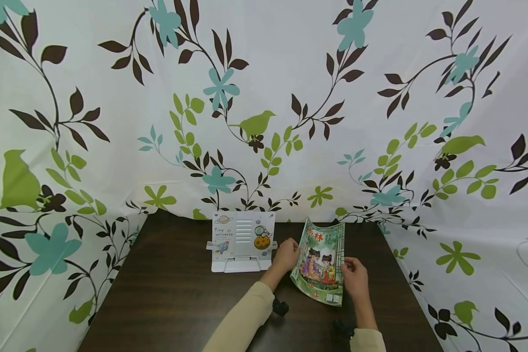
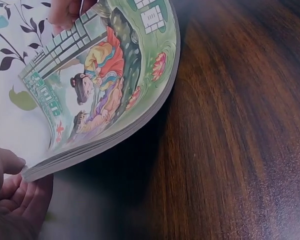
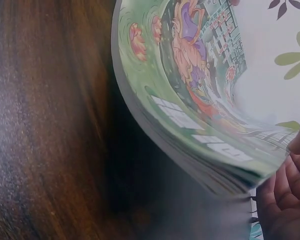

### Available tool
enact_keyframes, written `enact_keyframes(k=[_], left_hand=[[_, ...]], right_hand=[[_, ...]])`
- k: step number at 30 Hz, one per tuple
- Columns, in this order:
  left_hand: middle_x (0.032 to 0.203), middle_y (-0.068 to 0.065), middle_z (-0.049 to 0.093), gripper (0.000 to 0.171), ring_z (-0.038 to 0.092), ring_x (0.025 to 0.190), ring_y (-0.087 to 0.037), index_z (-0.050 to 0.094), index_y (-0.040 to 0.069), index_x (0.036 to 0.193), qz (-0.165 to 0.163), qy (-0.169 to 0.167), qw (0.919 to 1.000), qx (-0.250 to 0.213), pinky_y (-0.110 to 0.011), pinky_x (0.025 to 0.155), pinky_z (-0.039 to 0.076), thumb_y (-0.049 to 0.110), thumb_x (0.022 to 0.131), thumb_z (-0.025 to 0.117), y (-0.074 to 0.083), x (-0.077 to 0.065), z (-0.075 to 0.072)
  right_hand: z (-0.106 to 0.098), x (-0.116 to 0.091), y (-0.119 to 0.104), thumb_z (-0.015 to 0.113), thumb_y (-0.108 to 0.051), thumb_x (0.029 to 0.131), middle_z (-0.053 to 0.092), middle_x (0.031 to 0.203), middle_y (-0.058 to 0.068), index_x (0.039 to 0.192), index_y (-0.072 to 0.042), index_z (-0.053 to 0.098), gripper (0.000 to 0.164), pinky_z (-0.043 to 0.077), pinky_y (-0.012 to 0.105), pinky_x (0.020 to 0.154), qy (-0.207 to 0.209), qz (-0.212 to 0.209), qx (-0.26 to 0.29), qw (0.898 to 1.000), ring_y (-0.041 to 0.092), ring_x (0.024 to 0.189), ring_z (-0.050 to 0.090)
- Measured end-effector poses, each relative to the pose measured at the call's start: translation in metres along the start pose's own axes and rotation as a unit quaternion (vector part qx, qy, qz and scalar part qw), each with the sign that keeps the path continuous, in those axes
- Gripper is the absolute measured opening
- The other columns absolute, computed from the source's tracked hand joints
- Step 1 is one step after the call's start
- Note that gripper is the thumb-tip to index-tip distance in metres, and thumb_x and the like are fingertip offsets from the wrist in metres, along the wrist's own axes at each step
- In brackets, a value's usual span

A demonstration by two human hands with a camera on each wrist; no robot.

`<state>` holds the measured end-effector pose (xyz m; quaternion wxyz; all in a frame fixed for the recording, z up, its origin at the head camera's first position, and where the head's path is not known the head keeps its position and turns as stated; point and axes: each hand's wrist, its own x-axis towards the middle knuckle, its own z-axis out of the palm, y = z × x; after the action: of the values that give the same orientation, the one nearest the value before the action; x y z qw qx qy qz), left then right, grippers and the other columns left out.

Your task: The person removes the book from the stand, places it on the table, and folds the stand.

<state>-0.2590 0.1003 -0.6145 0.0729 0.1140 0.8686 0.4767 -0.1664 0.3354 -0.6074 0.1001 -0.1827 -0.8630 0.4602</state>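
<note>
A magazine [image 1: 319, 266] with a green illustrated cover of two figures is lifted off the table, its pages bowed between both hands. My left hand [image 1: 287, 255] pinches its left edge, thumb on the cover and fingers beneath, as the left wrist view shows at the magazine's corner [image 2: 35, 170]. On the opposite side, my right hand [image 1: 355, 278] grips the right edge; in the right wrist view the thumb lies on top and the curled fingers [image 3: 290, 185] sit underneath.
A white book stand [image 1: 243, 242] printed "Tiny universe" stands upright left of the magazine, close to my left hand. The dark wooden table [image 1: 167, 303] ends at a patterned cloth [image 1: 264, 161] hung behind and at both sides.
</note>
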Motion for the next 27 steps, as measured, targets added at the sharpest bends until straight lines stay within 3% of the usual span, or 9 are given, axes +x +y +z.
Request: enact_keyframes(k=[6, 13, 19, 23, 26, 27], left_hand=[[0.095, -0.006, 0.065, 0.015, 0.057, 0.070, -0.014, 0.065, 0.005, 0.108, 0.017, 0.006, 0.9998, -0.006, -0.037, 0.066, 0.053, 0.016, 0.110, 0.055, -0.006, 0.000, 0.003], [0.106, -0.011, 0.070, 0.017, 0.063, 0.078, -0.017, 0.068, 0.002, 0.116, -0.027, -0.005, 0.9993, -0.027, -0.039, 0.073, 0.057, 0.014, 0.109, 0.057, 0.002, -0.006, -0.001], [0.125, -0.017, 0.068, 0.028, 0.066, 0.092, -0.025, 0.067, -0.002, 0.133, -0.038, -0.004, 0.9993, 0.000, -0.043, 0.077, 0.056, 0.012, 0.110, 0.057, 0.001, -0.011, -0.001], [0.148, -0.025, 0.058, 0.037, 0.067, 0.119, -0.037, 0.063, -0.003, 0.144, -0.042, -0.021, 0.9987, 0.021, -0.049, 0.088, 0.057, 0.008, 0.110, 0.055, 0.002, -0.013, -0.001], [0.152, -0.030, 0.053, 0.036, 0.065, 0.125, -0.041, 0.063, -0.004, 0.143, -0.036, -0.043, 0.9968, 0.057, -0.050, 0.090, 0.058, 0.005, 0.110, 0.053, 0.003, -0.011, -0.001], [0.150, -0.030, 0.054, 0.035, 0.067, 0.120, -0.040, 0.064, -0.005, 0.141, -0.034, -0.048, 0.9958, 0.070, -0.049, 0.088, 0.058, 0.005, 0.109, 0.054, 0.003, -0.010, 0.000]], right_hand=[[-0.001, -0.001, 0.000, 0.057, -0.010, 0.104, 0.067, 0.124, 0.029, 0.137, 0.007, 0.063, 0.037, 0.050, 0.030, 0.075, 0.004, 0.004, -0.007, 1.000, 0.024, 0.099, 0.061], [-0.003, -0.002, 0.005, 0.055, -0.011, 0.106, 0.066, 0.126, 0.031, 0.140, 0.009, 0.061, 0.040, 0.050, 0.030, 0.076, 0.001, 0.022, -0.010, 1.000, 0.035, 0.109, 0.063], [-0.005, 0.000, 0.014, 0.053, -0.015, 0.108, 0.062, 0.134, 0.036, 0.145, 0.010, 0.056, 0.045, 0.052, 0.036, 0.076, -0.041, 0.050, -0.013, 0.998, 0.042, 0.112, 0.064], [-0.005, 0.002, 0.019, 0.052, -0.013, 0.107, 0.061, 0.134, 0.039, 0.143, 0.012, 0.056, 0.044, 0.054, 0.040, 0.077, -0.043, 0.054, -0.022, 0.997, 0.045, 0.111, 0.065], [-0.005, 0.002, 0.022, 0.052, -0.013, 0.106, 0.061, 0.132, 0.040, 0.141, 0.013, 0.057, 0.043, 0.055, 0.042, 0.076, -0.034, 0.060, -0.029, 0.997, 0.045, 0.109, 0.065], [-0.005, 0.002, 0.023, 0.052, -0.013, 0.106, 0.061, 0.132, 0.040, 0.140, 0.013, 0.057, 0.043, 0.055, 0.043, 0.076, -0.032, 0.062, -0.031, 0.997, 0.046, 0.109, 0.065]])
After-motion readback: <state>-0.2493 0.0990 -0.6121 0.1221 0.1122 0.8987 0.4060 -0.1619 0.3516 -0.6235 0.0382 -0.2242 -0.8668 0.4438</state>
